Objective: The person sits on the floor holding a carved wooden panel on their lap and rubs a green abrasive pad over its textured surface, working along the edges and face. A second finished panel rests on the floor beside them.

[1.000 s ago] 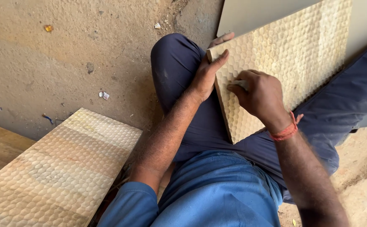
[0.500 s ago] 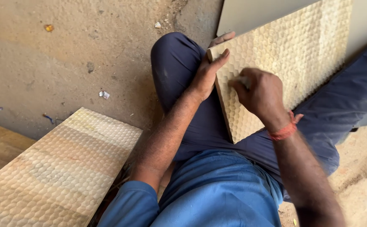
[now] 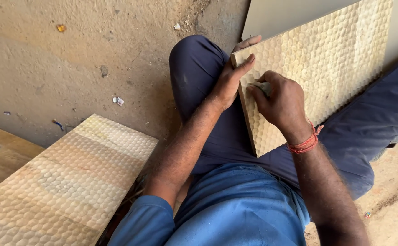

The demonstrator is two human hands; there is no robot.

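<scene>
a second honeycomb-carved wooden panel (image 3: 67, 182) lies flat on the dusty concrete floor (image 3: 71, 59). small debris scraps (image 3: 118, 100) lie scattered nearby.

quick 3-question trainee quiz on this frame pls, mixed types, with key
1. True or false: the left hand grips the corner edge of the carved wooden panel lying across the lap.
2. Multiple choice: what is wrapped around the wrist of the right hand? A) a metal watch B) a red thread band C) a blue glove cuff
3. Fill in: a second honeycomb panel lies on the person's ____ side, on the floor.

Key: 1 true; 2 B; 3 left. The right hand's fingers close on a small pale piece pressed to the panel face; what it is cannot be told.
</scene>
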